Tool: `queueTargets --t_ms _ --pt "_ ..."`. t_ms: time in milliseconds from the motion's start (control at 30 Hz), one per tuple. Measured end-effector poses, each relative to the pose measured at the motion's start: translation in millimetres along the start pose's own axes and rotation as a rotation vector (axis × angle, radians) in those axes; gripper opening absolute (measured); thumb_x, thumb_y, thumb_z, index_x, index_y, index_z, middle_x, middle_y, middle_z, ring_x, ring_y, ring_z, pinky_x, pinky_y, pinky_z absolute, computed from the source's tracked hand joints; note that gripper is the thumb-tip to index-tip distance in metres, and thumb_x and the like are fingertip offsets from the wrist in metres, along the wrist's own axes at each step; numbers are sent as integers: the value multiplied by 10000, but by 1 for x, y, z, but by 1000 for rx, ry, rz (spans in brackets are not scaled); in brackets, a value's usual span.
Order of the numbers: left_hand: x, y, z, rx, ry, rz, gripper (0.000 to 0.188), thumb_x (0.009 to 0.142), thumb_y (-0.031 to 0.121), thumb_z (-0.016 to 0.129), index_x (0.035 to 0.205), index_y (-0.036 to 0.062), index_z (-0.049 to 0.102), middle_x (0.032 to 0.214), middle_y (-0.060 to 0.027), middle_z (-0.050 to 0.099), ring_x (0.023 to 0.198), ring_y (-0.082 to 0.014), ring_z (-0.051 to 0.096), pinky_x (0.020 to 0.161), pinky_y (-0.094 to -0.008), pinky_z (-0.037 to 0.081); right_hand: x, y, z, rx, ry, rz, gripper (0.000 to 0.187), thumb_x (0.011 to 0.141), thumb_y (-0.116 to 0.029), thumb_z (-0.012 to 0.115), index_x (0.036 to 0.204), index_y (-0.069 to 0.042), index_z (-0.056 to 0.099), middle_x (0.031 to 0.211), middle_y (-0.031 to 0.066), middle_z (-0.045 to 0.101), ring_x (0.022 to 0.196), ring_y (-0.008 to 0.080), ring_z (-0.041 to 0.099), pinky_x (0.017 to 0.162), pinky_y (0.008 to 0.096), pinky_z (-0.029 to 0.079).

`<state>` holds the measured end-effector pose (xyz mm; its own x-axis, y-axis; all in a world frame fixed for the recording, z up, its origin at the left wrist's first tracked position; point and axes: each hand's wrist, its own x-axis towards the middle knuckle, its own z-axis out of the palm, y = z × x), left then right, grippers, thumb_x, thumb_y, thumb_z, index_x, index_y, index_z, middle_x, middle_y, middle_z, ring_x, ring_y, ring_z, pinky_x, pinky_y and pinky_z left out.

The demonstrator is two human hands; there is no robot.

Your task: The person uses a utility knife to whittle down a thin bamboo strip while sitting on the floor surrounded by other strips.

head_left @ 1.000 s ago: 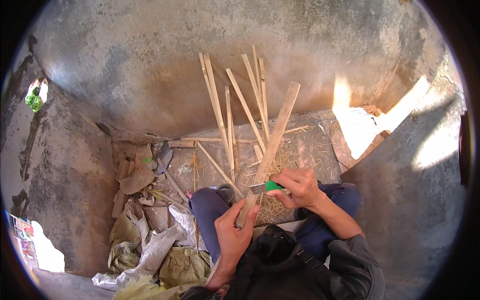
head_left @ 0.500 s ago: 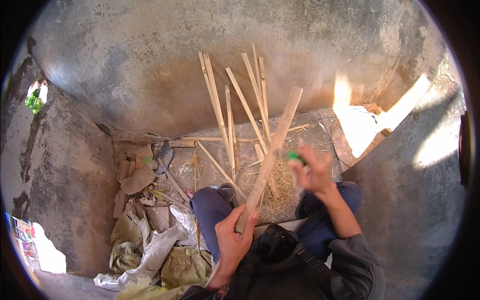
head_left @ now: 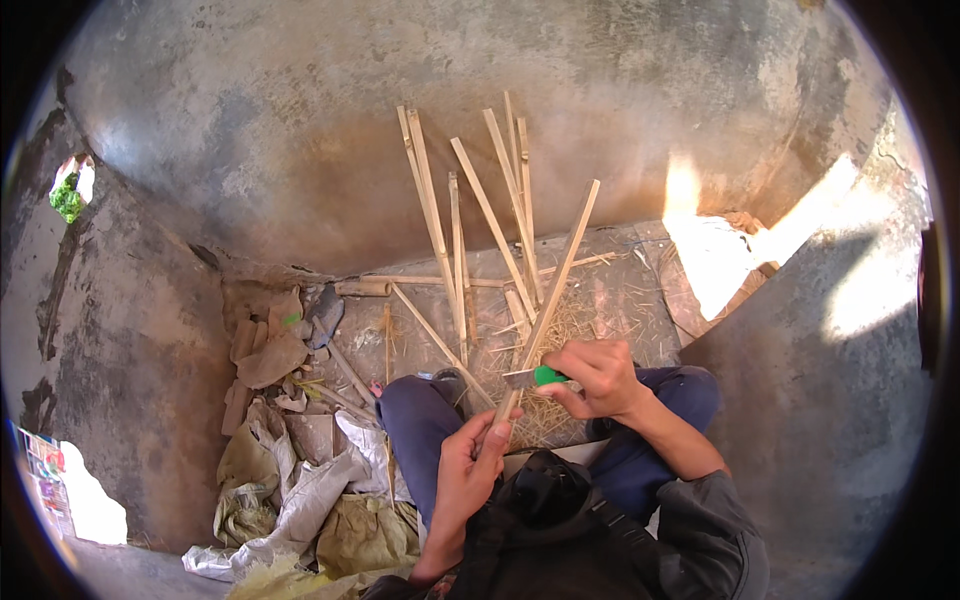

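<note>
My left hand [head_left: 468,468] is closed around the lower end of a long bamboo strip [head_left: 566,262], which slants up and away to the right, its narrow edge turned toward me. In my right hand [head_left: 600,380] is a knife with a green handle [head_left: 547,375], fingers wrapped round it. Its short grey blade [head_left: 519,379] lies across the strip, touching it just above my left hand. Behind the strip, several more bamboo strips [head_left: 487,205] lean against the far wall.
Pale shavings [head_left: 550,420] cover the floor between my legs. Crumpled sacks [head_left: 300,500] lie at the left, below broken tiles and rubble [head_left: 275,355]. Concrete walls [head_left: 480,60] close in ahead and on both sides. A brown sheet [head_left: 690,295] lies in the sunlit far-right corner.
My right hand has come down and left, bringing the knife's blade onto the bamboo strip. The strip has turned from its broad face to its narrow edge in my left hand.
</note>
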<state>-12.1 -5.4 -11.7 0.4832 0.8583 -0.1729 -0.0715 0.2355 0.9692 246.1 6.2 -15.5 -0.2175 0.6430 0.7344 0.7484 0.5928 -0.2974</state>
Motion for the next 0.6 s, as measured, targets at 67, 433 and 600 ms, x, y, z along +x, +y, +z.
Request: queueTargets --t_ms 67,433,600 --pt "2 1 2 -15 4 5 333 1175 201 617 1383 -42 707 761 92 476 605 15 358 521 -196 271 -3 -8 6 -11 5 14 301 961 -377 836 997 -90 755 740 38 633 587 236 673 529 370 520" --pt "1 4 11 61 76 59 304 1155 152 648 1386 -30 725 783 98 501 624 25 355 533 -193 245 2 -5 0 -91 41 11 318 950 -390 848 969 -87 753 718 23 633 569 217 657 503 355 488" --pt "-2 4 9 51 68 31 306 1156 162 646 1382 -28 727 777 101 496 616 24 344 532 -197 237 5 -1 -9 -167 50 31 312 953 -390 844 949 -91 757 697 21 612 558 214 641 503 362 481"
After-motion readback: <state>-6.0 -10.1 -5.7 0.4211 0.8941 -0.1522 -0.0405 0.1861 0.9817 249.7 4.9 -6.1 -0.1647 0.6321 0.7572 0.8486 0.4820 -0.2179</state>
